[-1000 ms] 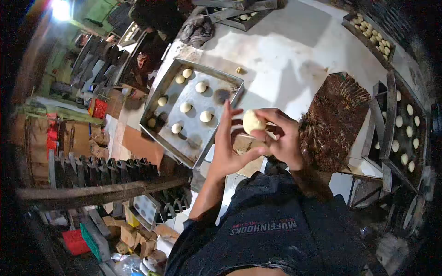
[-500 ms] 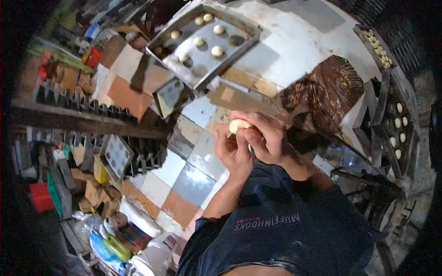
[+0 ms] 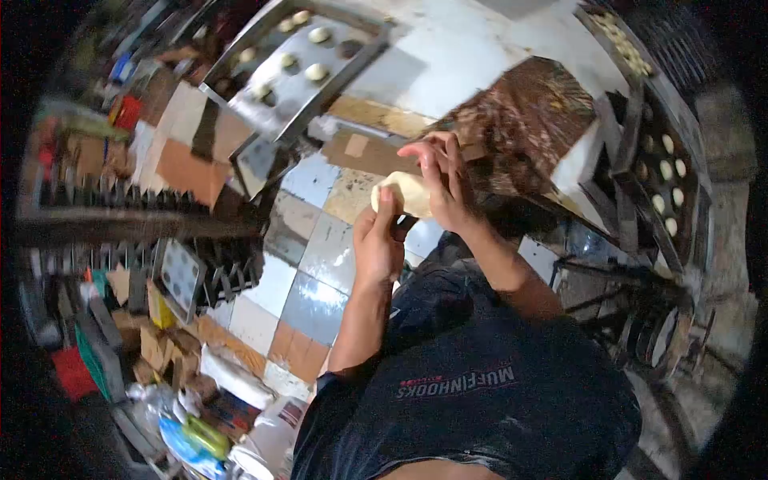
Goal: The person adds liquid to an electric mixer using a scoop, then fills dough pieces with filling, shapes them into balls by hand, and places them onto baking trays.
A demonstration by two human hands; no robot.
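A pale piece of dough (image 3: 406,194), wider and flatter than a ball, is held up in front of my body. My left hand (image 3: 380,236) grips its left end, thumb on top. At the dough's right end is my right hand (image 3: 448,184), its palm side against the dough and its fingers spread and raised. Beyond them a metal tray (image 3: 300,120) carries several dough balls (image 3: 317,72). The brown mass (image 3: 520,120) on the white worktop (image 3: 448,64) lies past my right hand, its surface blurred.
At the right, a dark tray (image 3: 640,172) holds several dough pieces, with another filled tray (image 3: 612,40) farther back. Racks of trays (image 3: 232,272) stand at the left beside a wooden beam (image 3: 144,230). Boxes (image 3: 160,344), bags and a white bucket (image 3: 268,444) crowd the lower left.
The dough has gone from a round ball to a wider, flattened shape. My right hand's fingers have opened from around it. The view has swung down, bringing more tiled floor in sight.
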